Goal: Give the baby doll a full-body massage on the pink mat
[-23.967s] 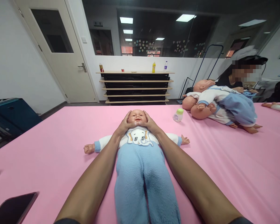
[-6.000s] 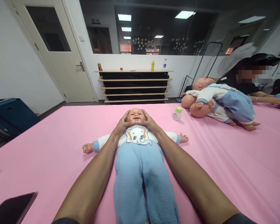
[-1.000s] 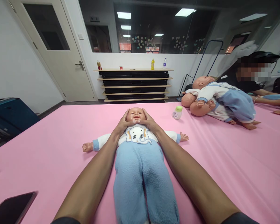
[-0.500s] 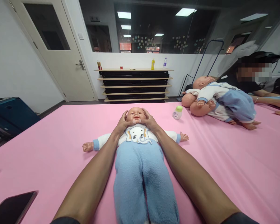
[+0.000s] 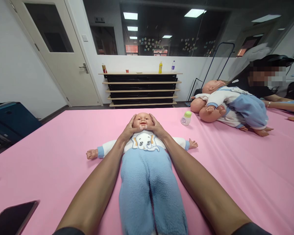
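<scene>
A baby doll (image 5: 136, 173) lies on its back, face up, with arms spread and its head away from me. It wears a white top with an elephant on the chest and fluffy blue trousers. My left hand (image 5: 128, 129) cups one side of its head, fingers curved along the cheek and the thumb at the chin. On the other side my right hand (image 5: 158, 128) mirrors it, its thumb also near the chin. Both hands hold the head between them. The doll's feet run out of the bottom of the view.
Pink cloth (image 5: 71, 140) covers the table. A small green-capped bottle (image 5: 186, 118) stands right of the head. More dolls (image 5: 247, 106) are piled at the right, beside another person (image 5: 257, 88). At the lower left lies a phone (image 5: 13, 217). A shelf unit (image 5: 142, 82) stands behind.
</scene>
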The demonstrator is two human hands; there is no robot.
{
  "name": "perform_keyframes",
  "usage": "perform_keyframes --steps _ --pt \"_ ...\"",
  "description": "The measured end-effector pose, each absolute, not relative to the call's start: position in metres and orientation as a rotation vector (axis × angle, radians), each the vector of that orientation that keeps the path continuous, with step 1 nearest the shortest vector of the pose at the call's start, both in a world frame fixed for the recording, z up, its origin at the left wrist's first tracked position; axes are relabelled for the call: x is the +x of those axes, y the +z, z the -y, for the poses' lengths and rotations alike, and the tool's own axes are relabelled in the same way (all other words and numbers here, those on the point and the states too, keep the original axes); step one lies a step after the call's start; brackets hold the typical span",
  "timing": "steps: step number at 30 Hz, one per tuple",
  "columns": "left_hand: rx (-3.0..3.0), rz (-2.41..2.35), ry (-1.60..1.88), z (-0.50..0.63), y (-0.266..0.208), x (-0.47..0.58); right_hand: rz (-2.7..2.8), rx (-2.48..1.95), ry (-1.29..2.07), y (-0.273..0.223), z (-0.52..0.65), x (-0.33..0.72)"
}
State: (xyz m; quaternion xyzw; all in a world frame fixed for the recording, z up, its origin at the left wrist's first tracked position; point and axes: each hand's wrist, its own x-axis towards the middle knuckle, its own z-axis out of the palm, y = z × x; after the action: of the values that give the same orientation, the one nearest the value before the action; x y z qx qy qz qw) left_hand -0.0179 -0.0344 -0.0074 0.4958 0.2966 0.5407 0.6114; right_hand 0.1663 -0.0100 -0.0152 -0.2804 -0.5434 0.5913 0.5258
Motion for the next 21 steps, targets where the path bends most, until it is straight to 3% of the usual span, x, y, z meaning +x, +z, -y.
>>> perform_keyframes --steps 21 --pt "1.238 -0.758 1.266 0.036 0.001 -0.014 1.394 -0.783 1.349 -0.008 0.011 0.168"
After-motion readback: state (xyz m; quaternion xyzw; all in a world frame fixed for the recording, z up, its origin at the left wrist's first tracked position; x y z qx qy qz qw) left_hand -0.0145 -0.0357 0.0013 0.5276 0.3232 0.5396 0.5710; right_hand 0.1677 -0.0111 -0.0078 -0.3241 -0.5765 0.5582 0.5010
